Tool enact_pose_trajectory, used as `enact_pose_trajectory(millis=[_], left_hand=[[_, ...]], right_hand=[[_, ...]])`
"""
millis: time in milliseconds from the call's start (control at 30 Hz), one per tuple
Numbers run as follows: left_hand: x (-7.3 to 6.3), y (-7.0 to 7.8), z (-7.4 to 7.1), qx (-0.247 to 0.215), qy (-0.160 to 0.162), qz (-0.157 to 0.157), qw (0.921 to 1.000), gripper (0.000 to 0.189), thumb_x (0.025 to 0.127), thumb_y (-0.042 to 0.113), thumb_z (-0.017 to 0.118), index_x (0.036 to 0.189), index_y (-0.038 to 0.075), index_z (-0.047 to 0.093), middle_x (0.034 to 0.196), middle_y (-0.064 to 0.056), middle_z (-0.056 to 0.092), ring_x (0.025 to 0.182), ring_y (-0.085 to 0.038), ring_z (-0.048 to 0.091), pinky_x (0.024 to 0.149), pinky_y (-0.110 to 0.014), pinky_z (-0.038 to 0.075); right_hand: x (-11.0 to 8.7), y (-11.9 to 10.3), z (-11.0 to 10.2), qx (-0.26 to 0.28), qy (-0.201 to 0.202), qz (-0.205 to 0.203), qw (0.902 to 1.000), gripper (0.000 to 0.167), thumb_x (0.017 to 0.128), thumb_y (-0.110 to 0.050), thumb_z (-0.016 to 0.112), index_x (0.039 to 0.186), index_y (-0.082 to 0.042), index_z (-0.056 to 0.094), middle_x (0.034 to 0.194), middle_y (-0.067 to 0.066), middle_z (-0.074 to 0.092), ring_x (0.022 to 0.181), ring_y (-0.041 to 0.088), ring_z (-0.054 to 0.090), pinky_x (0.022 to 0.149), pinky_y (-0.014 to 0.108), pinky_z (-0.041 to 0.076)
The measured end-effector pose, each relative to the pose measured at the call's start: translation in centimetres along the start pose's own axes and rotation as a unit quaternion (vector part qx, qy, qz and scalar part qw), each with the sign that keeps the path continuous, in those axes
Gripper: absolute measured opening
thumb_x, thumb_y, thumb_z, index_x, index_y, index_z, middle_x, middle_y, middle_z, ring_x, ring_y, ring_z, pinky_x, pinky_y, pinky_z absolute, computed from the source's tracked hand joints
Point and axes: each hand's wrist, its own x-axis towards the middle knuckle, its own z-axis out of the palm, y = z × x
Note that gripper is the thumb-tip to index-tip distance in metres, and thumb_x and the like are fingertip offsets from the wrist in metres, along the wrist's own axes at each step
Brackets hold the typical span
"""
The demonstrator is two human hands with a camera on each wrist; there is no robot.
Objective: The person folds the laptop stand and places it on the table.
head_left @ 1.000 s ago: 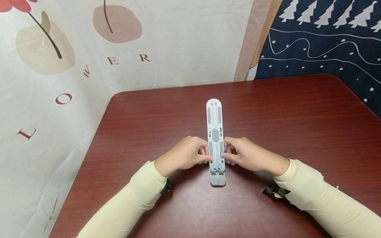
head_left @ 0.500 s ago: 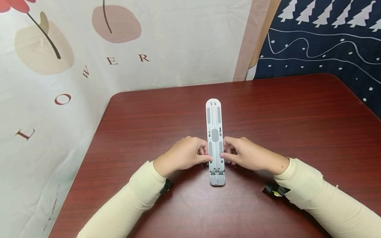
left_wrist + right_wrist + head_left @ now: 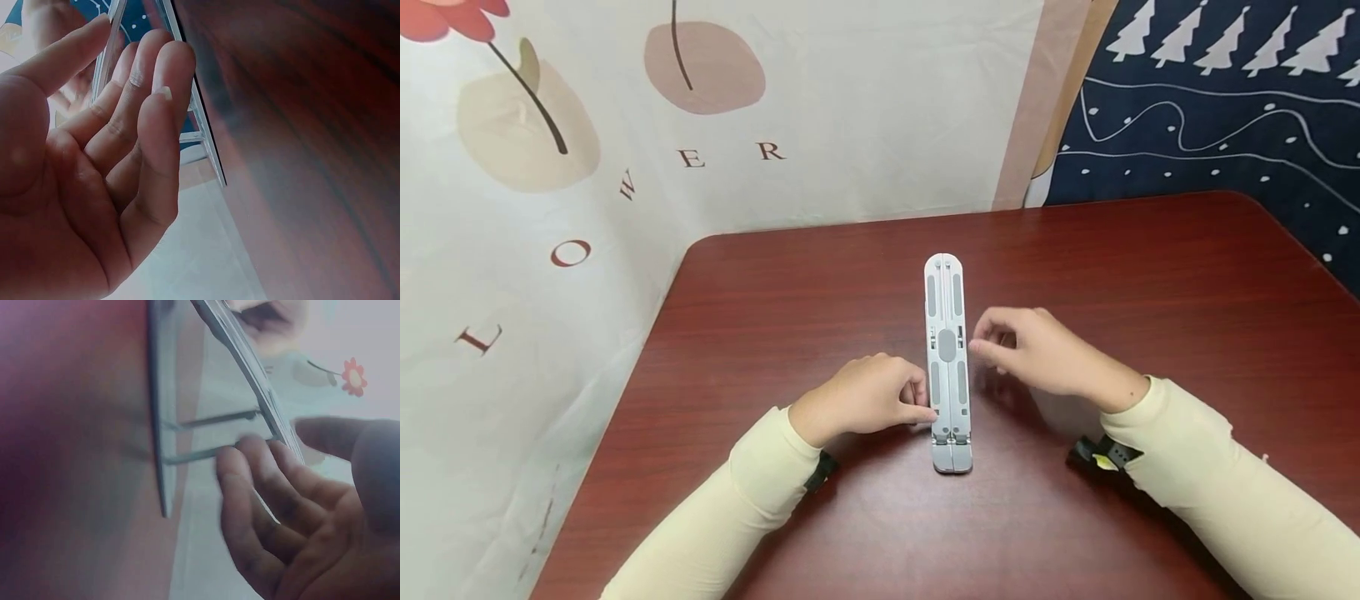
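Note:
A silver folding laptop stand with grey pads stands on the table, its two arms side by side and its hinged foot toward me. In the right wrist view, struts hold the stand's upper bar above its base. My left hand grips the stand's near left edge, thumb on top and fingers at the side; the left wrist view shows the thumb at the bar. My right hand is beside the stand's middle on the right, fingers loosely bent and thumb spread apart from them, holding nothing.
The stand rests on a dark red wooden table. A pale printed cloth hangs behind and to the left, a navy cloth with white trees at the back right. Dark wrist straps show under the sleeves.
My right hand has let go of the stand's near right edge and moved farther along it, slightly outward. The left hand stays at its edge. The head view has shifted slightly.

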Motion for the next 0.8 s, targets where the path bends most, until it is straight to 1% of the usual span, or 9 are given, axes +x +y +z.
enact_pose_trajectory(millis=[133, 200, 300, 433, 500, 600, 800], left_hand=[[0.0, -0.1, 0.1, -0.004, -0.005, 0.001, 1.0000, 0.021, 0.085, 0.041, 0.077, 0.072, 0.030, 0.065, 0.063, 0.021, 0.064, 0.062, 0.001, 0.059, 0.062, -0.027, 0.047], [0.1, -0.1, 0.1, -0.004, -0.008, 0.003, 1.0000, 0.021, 0.085, 0.041, 0.077, 0.072, 0.029, 0.066, 0.063, 0.021, 0.064, 0.062, 0.001, 0.059, 0.062, -0.026, 0.047], [0.0, 0.0, 0.1, 0.003, -0.012, 0.004, 0.9999, 0.023, 0.085, 0.043, 0.077, 0.071, 0.029, 0.066, 0.062, 0.020, 0.063, 0.061, 0.001, 0.059, 0.061, -0.026, 0.047], [0.0, 0.0, 0.2, 0.013, -0.017, 0.001, 0.9998, 0.025, 0.084, 0.045, 0.078, 0.067, 0.030, 0.066, 0.060, 0.020, 0.062, 0.060, -0.001, 0.057, 0.060, -0.026, 0.046], [0.0, 0.1, 0.3, 0.014, -0.020, 0.000, 0.9997, 0.026, 0.083, 0.045, 0.078, 0.066, 0.030, 0.066, 0.059, 0.020, 0.062, 0.059, -0.001, 0.057, 0.059, -0.026, 0.046], [0.0, 0.1, 0.3, 0.009, -0.026, 0.000, 0.9996, 0.027, 0.083, 0.044, 0.079, 0.064, 0.029, 0.066, 0.058, 0.019, 0.062, 0.057, -0.001, 0.056, 0.058, -0.026, 0.046], [0.1, 0.2, 0.4, 0.003, -0.042, -0.001, 0.9991, 0.026, 0.083, 0.041, 0.079, 0.064, 0.029, 0.067, 0.057, 0.017, 0.063, 0.056, 0.000, 0.057, 0.057, -0.026, 0.046]], right_hand=[[1.6, -0.4, -1.4, 0.004, 0.063, 0.021, 0.9978, 0.008, 0.097, -0.019, 0.064, 0.096, -0.011, 0.066, 0.080, 0.008, 0.067, 0.064, 0.020, 0.064, 0.057, 0.027, 0.050], [2.4, -0.7, -1.9, 0.012, 0.089, 0.025, 0.9957, 0.010, 0.097, -0.019, 0.063, 0.098, -0.009, 0.066, 0.083, 0.009, 0.067, 0.066, 0.022, 0.064, 0.056, 0.027, 0.050], [3.7, -1.1, -2.5, 0.024, 0.119, 0.023, 0.9923, 0.012, 0.097, -0.019, 0.063, 0.101, -0.008, 0.067, 0.086, 0.010, 0.068, 0.068, 0.023, 0.065, 0.056, 0.028, 0.050], [5.4, -1.4, -2.9, 0.027, 0.145, 0.018, 0.9889, 0.011, 0.095, -0.017, 0.066, 0.101, -0.009, 0.068, 0.087, 0.009, 0.069, 0.071, 0.020, 0.063, 0.059, 0.028, 0.050], [6.2, -1.5, -3.1, 0.025, 0.151, 0.017, 0.9881, 0.011, 0.095, -0.018, 0.066, 0.101, -0.009, 0.070, 0.087, 0.008, 0.069, 0.073, 0.020, 0.061, 0.062, 0.027, 0.049], [7.0, -1.6, -3.2, 0.027, 0.148, 0.017, 0.9885, 0.013, 0.095, -0.019, 0.067, 0.103, -0.010, 0.072, 0.088, 0.008, 0.070, 0.076, 0.020, 0.060, 0.065, 0.027, 0.048], [7.9, -1.4, -3.0, 0.052, 0.117, 0.021, 0.9915, 0.015, 0.095, -0.019, 0.068, 0.105, -0.010, 0.075, 0.094, 0.009, 0.073, 0.081, 0.019, 0.059, 0.067, 0.024, 0.048]])
